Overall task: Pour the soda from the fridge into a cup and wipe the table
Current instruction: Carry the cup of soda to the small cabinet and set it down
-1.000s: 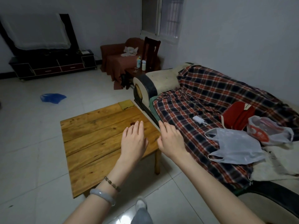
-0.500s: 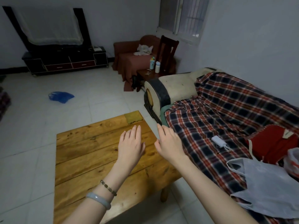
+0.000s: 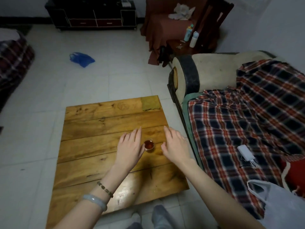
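Note:
A low wooden table [image 3: 99, 129] stands on the tiled floor in front of me. On its right half sits a small clear cup [image 3: 149, 145] holding dark reddish-brown liquid. My left hand [image 3: 129, 148] hovers flat just left of the cup, fingers straight, its edge close to the glass. My right hand [image 3: 175, 146] is held flat a little to the right of the cup, fingers straight, apart from it. Neither hand holds anything. No soda bottle, fridge or cloth is in view.
A sofa [image 3: 186, 76] with a plaid blanket [image 3: 239, 121] flanks the table's right side, carrying a white charger [image 3: 245, 152] and a white plastic bag [image 3: 280, 204]. A blue bag [image 3: 81, 59] lies on the floor. A brown armchair [image 3: 165, 22], bottles [image 3: 193, 38] and a black TV cabinet [image 3: 92, 15] stand at the back.
The view has tilted down and moved closer over the table. Both hands have spread apart, uncovering the small filled cup between them.

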